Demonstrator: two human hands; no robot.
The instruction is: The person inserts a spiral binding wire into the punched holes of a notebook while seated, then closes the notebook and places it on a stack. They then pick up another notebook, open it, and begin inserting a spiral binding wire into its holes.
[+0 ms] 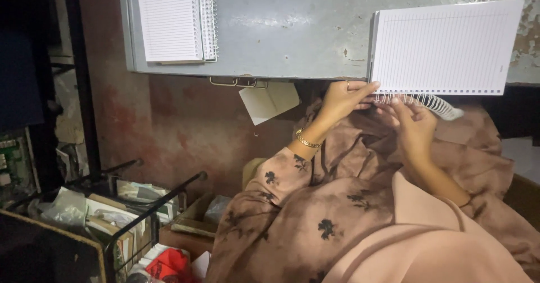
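Pinching the near edge of a lined paper block (447,47) on the grey table (292,30), the left hand (343,98) grips its corner while the right hand (415,127) closes on the white spiral coil (427,101). A finished notebook (175,19) lies far left.

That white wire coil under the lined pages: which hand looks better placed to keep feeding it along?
Probably the right hand: its fingers lie on the coil. The left hand pinches the lined pad at its near corner.
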